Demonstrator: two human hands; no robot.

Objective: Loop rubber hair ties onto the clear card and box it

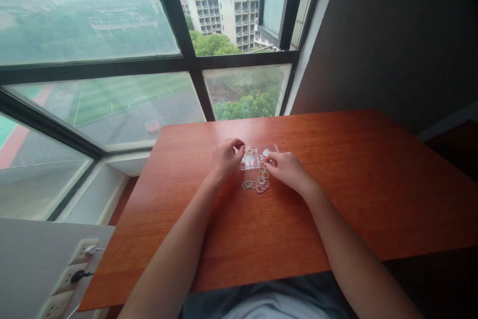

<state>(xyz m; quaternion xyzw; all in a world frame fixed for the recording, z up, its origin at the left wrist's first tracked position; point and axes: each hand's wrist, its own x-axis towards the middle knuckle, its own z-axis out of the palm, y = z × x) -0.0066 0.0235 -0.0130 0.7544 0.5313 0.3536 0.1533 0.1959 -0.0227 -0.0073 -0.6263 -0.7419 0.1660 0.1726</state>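
A small clear plastic box [249, 163] lies on the wooden table with its lid [274, 148] folded back to the right. Inside it are small pale and gold-coloured pieces, too tiny to name. At its left edge is my left hand [227, 158], fingers curled and thumb and fingertip pinched together. My right hand [287, 168] reaches over the lid side, also closed in a pinch. Whatever either pinch holds is too small to make out. Just in front of the box, several thin pastel rings [261, 180], like small hair ties, lie loosely grouped and partly overlapping.
The reddish-brown table [351, 184] runs up to dark-framed windows [196, 63] at the back. A dark wall [388, 40] stands on the right. Low on the left wall, sockets [69, 276] hold plugs with cables beside the table edge.
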